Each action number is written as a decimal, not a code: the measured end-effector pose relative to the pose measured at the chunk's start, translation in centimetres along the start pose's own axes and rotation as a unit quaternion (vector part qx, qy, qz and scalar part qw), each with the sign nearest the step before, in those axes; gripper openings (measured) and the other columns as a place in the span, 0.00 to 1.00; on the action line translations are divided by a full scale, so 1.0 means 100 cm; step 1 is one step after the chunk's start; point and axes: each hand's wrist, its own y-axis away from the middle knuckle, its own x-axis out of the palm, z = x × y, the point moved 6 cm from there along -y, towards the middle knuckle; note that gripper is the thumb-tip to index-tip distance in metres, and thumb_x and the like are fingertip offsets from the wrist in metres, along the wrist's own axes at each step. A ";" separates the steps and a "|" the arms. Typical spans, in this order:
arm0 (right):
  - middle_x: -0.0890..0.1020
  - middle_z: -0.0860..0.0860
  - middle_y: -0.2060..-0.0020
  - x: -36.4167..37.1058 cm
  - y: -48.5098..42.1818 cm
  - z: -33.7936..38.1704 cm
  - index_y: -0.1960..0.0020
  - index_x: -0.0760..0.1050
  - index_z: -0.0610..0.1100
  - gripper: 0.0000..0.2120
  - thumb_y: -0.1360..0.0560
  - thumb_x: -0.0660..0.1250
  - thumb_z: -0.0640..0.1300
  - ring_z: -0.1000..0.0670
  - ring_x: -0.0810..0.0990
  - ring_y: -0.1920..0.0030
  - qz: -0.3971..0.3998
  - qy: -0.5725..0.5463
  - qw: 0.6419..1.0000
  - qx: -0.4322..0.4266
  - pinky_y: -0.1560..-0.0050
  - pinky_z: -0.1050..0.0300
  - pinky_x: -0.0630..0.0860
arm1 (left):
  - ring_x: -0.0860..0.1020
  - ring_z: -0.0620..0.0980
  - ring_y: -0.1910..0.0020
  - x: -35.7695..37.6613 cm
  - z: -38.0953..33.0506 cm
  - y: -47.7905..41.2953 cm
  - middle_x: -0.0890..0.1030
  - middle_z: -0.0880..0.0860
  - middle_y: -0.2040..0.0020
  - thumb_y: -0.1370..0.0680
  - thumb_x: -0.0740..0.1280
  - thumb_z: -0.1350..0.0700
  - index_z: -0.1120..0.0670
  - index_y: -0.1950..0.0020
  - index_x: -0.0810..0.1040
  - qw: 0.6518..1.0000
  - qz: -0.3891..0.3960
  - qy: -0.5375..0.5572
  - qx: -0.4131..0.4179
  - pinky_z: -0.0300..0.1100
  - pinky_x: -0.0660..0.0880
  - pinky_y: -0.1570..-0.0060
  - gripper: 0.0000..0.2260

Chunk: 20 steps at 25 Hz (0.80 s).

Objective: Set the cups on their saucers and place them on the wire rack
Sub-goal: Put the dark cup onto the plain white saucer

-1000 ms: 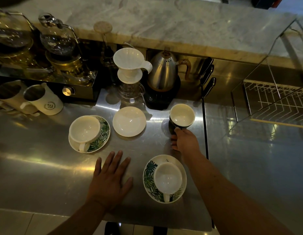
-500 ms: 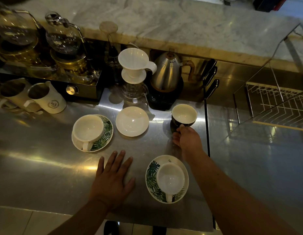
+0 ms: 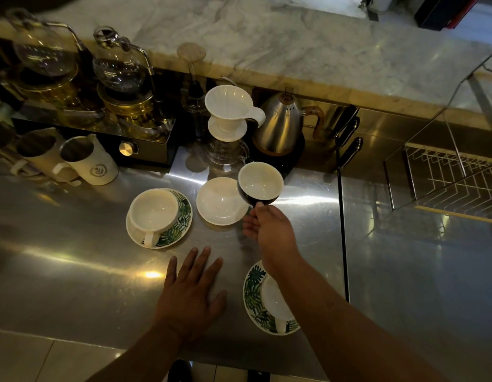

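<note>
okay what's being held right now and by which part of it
The right hand holds the dark cup by its handle, raised beside the plain white saucer. The left hand lies flat on the counter, holding nothing.

The bare saucer [image 3: 221, 201] lies on the steel counter [image 3: 74, 271]. Left of the saucer a cup on a saucer [image 3: 159, 217] sits. Just right of it, overlapping its edge, the right hand [image 3: 269, 230] holds a cup [image 3: 260, 184]. Nearer than the saucer the left hand [image 3: 191, 293] lies flat, with another cup and saucer [image 3: 268, 301] to the near right. Behind stands a dripper [image 3: 229, 111]; far right, the wire rack [image 3: 457, 180]
</note>
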 end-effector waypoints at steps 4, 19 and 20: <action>0.86 0.49 0.62 0.028 0.004 -0.016 0.55 0.82 0.47 0.12 0.17 0.64 0.50 0.50 0.85 0.57 0.021 0.018 1.000 -0.015 0.49 0.51 0.83 | 0.48 0.54 0.17 0.002 0.002 0.001 0.56 0.51 0.16 0.21 0.53 0.30 0.42 0.19 0.60 1.000 -0.006 0.003 0.004 0.66 0.49 0.23 0.33; 0.82 0.53 0.69 0.070 0.000 -0.037 0.65 0.82 0.58 0.18 0.19 0.62 0.55 0.54 0.81 0.67 0.040 0.081 0.995 -0.034 0.60 0.51 0.79 | 0.49 0.56 0.17 0.008 0.002 0.000 0.56 0.53 0.16 0.20 0.54 0.31 0.43 0.18 0.57 1.000 -0.012 0.007 0.025 0.67 0.48 0.23 0.33; 0.82 0.52 0.70 0.071 0.000 -0.037 0.65 0.82 0.57 0.18 0.19 0.62 0.55 0.52 0.80 0.66 0.040 0.081 0.995 -0.037 0.59 0.49 0.78 | 0.49 0.56 0.17 0.008 0.003 0.000 0.56 0.53 0.16 0.20 0.54 0.31 0.44 0.18 0.57 1.000 -0.012 0.007 0.025 0.67 0.48 0.23 0.33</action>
